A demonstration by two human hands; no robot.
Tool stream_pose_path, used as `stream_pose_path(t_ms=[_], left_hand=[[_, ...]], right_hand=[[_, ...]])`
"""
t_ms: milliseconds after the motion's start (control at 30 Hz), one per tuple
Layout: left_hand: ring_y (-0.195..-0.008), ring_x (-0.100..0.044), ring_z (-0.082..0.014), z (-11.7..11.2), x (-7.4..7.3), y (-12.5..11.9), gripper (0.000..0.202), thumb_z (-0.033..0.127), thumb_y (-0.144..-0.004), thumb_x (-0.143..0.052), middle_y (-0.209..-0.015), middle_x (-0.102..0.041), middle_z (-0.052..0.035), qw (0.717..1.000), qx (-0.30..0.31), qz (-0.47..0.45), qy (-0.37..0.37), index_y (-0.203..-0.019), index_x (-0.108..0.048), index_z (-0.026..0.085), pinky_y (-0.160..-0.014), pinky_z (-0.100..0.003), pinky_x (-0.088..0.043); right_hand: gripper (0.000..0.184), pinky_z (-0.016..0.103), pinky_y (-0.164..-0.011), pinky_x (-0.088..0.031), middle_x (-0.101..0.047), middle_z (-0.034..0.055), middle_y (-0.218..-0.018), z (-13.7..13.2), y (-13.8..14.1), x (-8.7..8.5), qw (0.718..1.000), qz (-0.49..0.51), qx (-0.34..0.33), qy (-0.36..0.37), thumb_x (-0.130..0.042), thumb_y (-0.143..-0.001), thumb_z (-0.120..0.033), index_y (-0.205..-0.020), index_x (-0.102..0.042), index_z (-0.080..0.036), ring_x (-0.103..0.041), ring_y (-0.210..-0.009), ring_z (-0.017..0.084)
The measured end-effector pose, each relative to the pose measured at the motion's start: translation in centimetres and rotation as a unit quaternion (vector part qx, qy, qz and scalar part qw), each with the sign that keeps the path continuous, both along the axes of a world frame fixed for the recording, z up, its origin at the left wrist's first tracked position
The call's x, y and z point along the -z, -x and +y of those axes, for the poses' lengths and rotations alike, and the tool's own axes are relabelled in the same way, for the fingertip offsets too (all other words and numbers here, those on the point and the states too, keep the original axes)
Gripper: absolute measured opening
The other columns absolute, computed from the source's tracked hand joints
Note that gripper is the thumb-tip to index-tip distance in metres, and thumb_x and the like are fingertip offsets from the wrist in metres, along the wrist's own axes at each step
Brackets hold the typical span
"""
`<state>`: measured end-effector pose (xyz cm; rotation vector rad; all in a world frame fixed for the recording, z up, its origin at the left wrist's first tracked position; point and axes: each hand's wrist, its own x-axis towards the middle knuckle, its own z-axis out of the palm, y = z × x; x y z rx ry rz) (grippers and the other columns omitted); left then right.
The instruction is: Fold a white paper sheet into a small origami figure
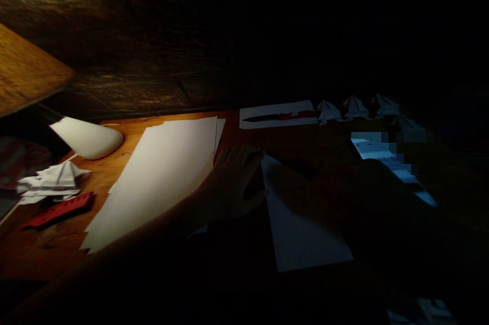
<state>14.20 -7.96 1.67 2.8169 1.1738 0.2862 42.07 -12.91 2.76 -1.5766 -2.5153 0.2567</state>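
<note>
The scene is very dark. My left hand (234,182) lies palm down with its fingers stretched out. It rests where a stack of white paper sheets (160,172) meets a single white sheet (305,233) on the wooden table (114,129). It holds nothing. My right hand is only a dark shape (336,187) over the far corner of the single sheet, and its fingers cannot be made out.
A white lamp shade (87,136) glows at the left, with folded paper pieces (53,180) and a red flat tool (57,210) beside it. At the back a red-handled knife (278,116) lies on a sheet, next to three folded paper figures (355,106). A lit phone (393,167) lies at the right.
</note>
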Motion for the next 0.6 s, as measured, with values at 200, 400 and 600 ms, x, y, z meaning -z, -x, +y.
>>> stream_pose_path(t_ms=[200,400,600], left_hand=[[-0.132,-0.047,-0.0391,0.7,0.6,0.6,0.073,0.060,-0.090,-0.063,-0.147,-0.049,-0.0164,1.000,0.012,-0.019,0.005,-0.148,-0.039,0.022,-0.110,-0.062,-0.040],[-0.132,-0.047,-0.0399,0.7,1.0,0.6,0.082,0.066,-0.087,-0.064,-0.147,-0.048,-0.0166,0.999,0.014,-0.035,0.008,-0.151,-0.036,0.023,-0.109,-0.063,-0.040],[-0.133,-0.047,-0.0395,0.5,1.1,0.6,0.081,0.069,-0.089,-0.063,-0.148,-0.048,-0.0158,0.999,0.013,-0.045,0.010,-0.151,-0.036,0.024,-0.110,-0.063,-0.040]], right_hand=[[0.018,0.034,-0.055,-0.028,-0.072,0.0089,-0.082,0.6,1.3,-1.9,0.999,-0.052,0.008,-0.012,-0.060,-0.091,-0.036,-0.086,-0.071,-0.022,-0.061,-0.066,0.022],[0.043,0.031,-0.061,-0.034,-0.068,0.0106,-0.119,1.1,1.8,-0.5,0.999,-0.003,-0.016,-0.034,-0.063,-0.092,-0.054,-0.120,-0.062,-0.021,-0.065,-0.084,0.024],[0.028,0.029,-0.066,-0.038,-0.069,0.0093,-0.112,1.7,2.1,0.6,1.000,0.002,-0.026,-0.016,-0.058,-0.099,-0.043,-0.113,-0.066,-0.020,-0.064,-0.084,0.020]])
